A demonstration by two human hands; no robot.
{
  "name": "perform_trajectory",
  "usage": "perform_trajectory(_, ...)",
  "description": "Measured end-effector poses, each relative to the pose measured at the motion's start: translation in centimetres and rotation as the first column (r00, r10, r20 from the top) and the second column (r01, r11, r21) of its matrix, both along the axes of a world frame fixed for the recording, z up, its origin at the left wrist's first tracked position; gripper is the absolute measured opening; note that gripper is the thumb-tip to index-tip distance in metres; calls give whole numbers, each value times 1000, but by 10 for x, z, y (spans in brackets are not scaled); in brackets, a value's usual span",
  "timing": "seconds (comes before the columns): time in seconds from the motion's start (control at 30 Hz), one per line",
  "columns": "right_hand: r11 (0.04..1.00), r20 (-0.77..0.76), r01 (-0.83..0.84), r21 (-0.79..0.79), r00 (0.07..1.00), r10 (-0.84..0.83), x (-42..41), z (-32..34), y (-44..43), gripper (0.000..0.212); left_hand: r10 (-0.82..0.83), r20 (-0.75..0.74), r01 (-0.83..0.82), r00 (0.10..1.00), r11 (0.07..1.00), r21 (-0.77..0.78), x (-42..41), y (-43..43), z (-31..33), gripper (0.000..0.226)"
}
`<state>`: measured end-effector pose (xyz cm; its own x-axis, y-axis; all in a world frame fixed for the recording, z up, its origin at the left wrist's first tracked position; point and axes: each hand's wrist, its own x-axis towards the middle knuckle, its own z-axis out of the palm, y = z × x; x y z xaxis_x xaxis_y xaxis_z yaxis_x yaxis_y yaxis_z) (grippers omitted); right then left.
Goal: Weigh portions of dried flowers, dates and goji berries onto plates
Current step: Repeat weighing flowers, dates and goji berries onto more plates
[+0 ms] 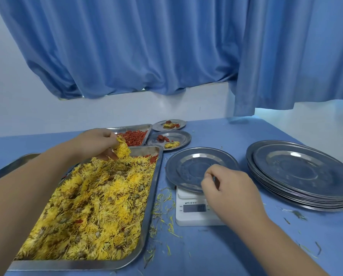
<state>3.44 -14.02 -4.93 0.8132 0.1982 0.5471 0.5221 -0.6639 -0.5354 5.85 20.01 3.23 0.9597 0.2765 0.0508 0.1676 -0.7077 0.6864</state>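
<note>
A large steel tray (146, 226) heaped with yellow dried flowers (95, 206) lies at the left. Over its far end my left hand (96, 142) grips a clump of flowers (123, 149), lifted just above the heap. A bare metal plate (190, 166) sits on a small white scale (194, 214) in the middle. My right hand (228, 188) pinches the near right rim of that plate. Behind, a tray of red goji berries (134, 137) and two filled plates (170, 139) (169, 124) hold flowers, goji berries and dates.
A stack of several metal plates (302, 174) stands at the right on the blue table (226, 251). Loose yellow petals (162, 208) litter the table between flower tray and scale. Another tray's edge (11, 166) shows at far left. Blue curtains (166, 46) hang behind.
</note>
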Motion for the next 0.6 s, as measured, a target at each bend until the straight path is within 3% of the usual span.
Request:
perform_trajectory(0.17, 999, -4, -2, 46, 1000, 2, -1, 3, -4, 17, -46, 12, 47, 999, 980, -192, 0, -19, -1, 10)
perform_trajectory(0.3, 992, -28, 13, 124, 1000, -9, 4, 6, -9, 18, -134, 31, 137, 991, 967, -216, 5, -51, -3, 9)
perform_trajectory(0.5, 965, -81, 87, 247, 994, -69, 18, 6, -19, 24, -274, 11, 274, 962, 962, 8, 14, -114, -10, 12)
perform_trajectory(0.6, 958, -90, 100, 268, 993, -78, 21, 4, -22, 23, -274, 107, 258, 956, 956, 140, 24, -141, -17, 6)
